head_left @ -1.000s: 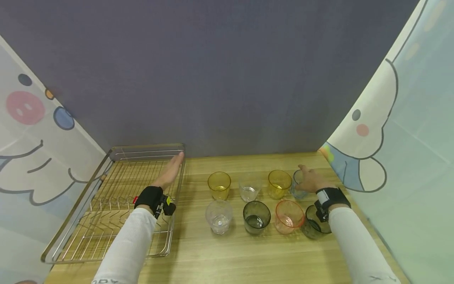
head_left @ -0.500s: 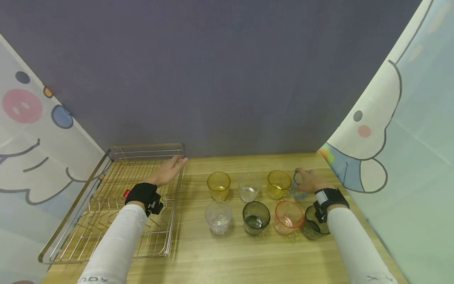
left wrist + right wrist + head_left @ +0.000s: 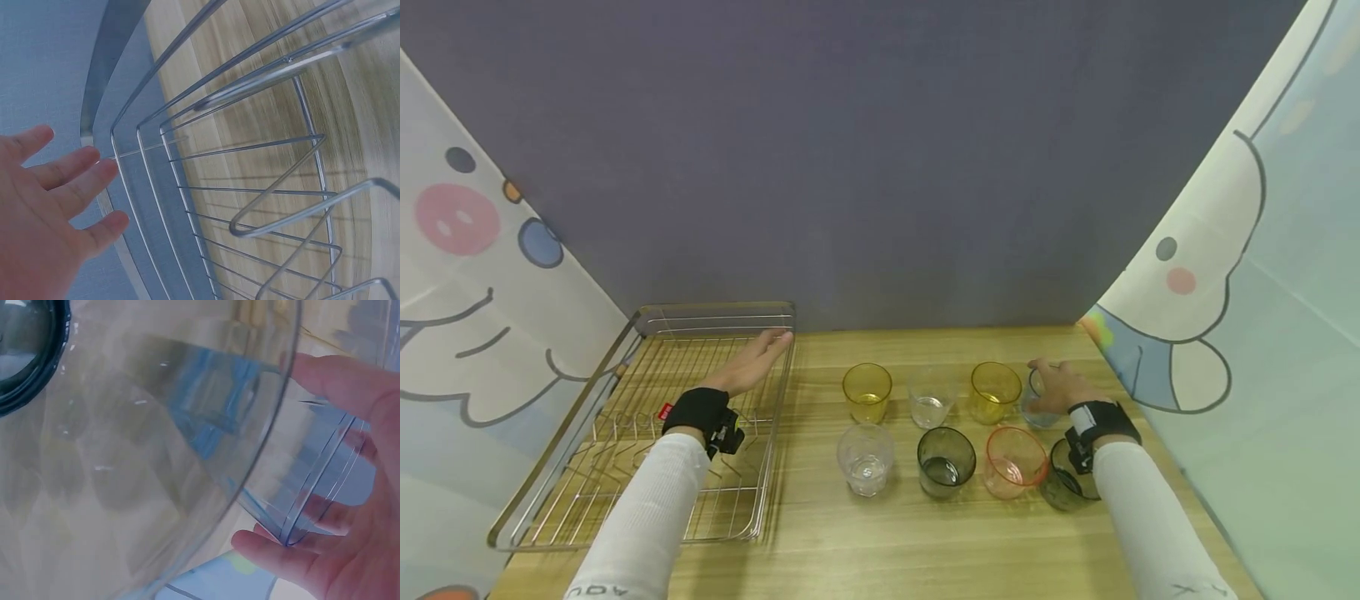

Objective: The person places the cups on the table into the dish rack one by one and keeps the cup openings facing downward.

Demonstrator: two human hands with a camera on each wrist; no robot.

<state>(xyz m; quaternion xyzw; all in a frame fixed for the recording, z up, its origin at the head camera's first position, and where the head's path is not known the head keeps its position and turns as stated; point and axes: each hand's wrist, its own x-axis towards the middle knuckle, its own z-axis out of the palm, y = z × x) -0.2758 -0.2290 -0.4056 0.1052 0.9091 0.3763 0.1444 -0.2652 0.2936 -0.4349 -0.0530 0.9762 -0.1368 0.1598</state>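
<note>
At the right end of the back row, my right hand [image 3: 1058, 387] grips a pale blue glass [image 3: 1037, 413]. In the right wrist view the thumb lies on one side of that glass's rim [image 3: 320, 472] and the fingers curve round the other side. Over the wire dish rack [image 3: 778, 433], my left hand [image 3: 748, 364] is held out with fingers loosely extended and nothing in it. The left wrist view has its fingers [image 3: 78, 190] spread slightly beside the rack's upper rails [image 3: 147, 181].
Two amber glasses, one marked here [image 3: 867, 393], and a clear glass [image 3: 930, 398] share the back row. In front stand a clear glass [image 3: 865, 460], a smoky grey glass [image 3: 946, 463], a pink glass [image 3: 1015, 463] and another smoky glass [image 3: 1066, 483] beneath the right wrist. A grey panel [image 3: 880, 167] rises behind.
The left hand has shifted slightly left and lower over the rack, its palm turning. The right hand's fingers have closed in on the blue glass, which stays in place.
</note>
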